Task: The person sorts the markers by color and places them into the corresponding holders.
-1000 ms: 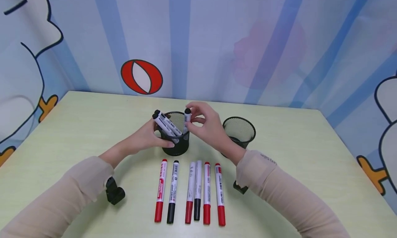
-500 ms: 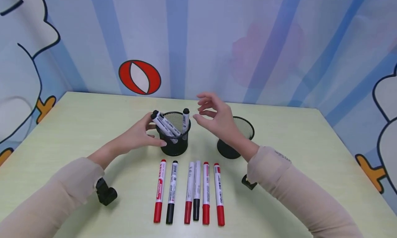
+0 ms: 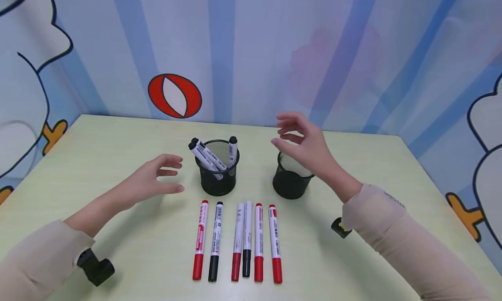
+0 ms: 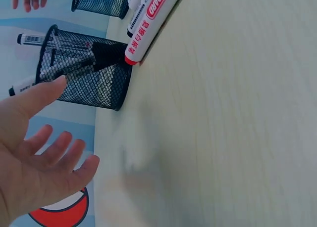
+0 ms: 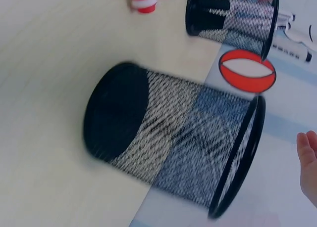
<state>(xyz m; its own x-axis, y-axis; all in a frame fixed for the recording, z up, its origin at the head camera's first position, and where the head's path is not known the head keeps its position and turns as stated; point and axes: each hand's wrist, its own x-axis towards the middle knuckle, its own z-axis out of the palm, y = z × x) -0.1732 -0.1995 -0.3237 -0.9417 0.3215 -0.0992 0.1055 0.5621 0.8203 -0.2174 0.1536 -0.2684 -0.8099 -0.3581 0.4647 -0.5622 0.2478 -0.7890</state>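
Observation:
A black mesh pen holder (image 3: 218, 185) stands mid-table with several black-capped markers (image 3: 207, 158) leaning in it. Just left of it, my left hand (image 3: 150, 181) is held apart with fingers spread and nothing in them. In the left wrist view, the thumb of my left hand (image 4: 42, 153) overlaps the holder's edge. My right hand (image 3: 307, 140) hovers over a second mesh holder (image 3: 292, 185), its fingers loosely bent and holding nothing. The right wrist view shows no marker inside that second holder (image 5: 173, 138).
In front of the holders lies a row of markers: a red-capped marker (image 3: 200, 240) at its left end, a black-capped marker (image 3: 215, 242) beside it, a red-capped marker (image 3: 275, 244) at its right end. A printed curtain (image 3: 251, 52) hangs behind the table (image 3: 129, 148).
My right hand has let go of a black-capped marker in the left holder and moved right, over the other holder. The left hand has released the left holder and drawn back leftward.

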